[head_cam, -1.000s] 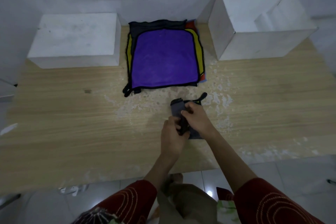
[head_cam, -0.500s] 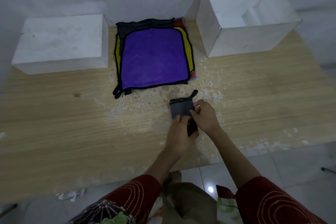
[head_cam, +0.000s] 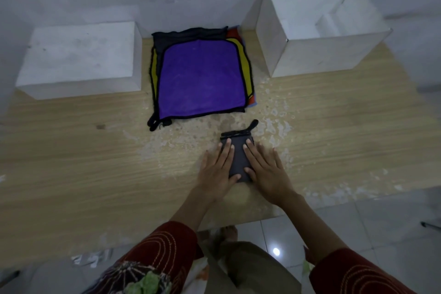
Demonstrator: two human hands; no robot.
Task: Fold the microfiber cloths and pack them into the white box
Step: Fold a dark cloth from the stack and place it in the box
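A small folded dark grey cloth (head_cam: 238,157) with a black edge and loop lies on the wooden table (head_cam: 71,162) near its front edge. My left hand (head_cam: 218,169) presses flat on the cloth's left side with straight fingers. My right hand (head_cam: 263,167) presses flat on its right side the same way. A stack of unfolded cloths lies further back, with a purple cloth (head_cam: 201,81) on top and yellow, black and red ones under it. The open white box (head_cam: 317,31) stands at the back right.
A closed white box (head_cam: 78,57) sits at the back left against the wall. White flecks are scattered over the table's middle. A tiled floor (head_cam: 358,222) shows beyond the table's front edge, on the right.
Both hands stopped pinching and folding the grey cloth and now lie flat on it. The cloth has become a neat narrow rectangle on the table.
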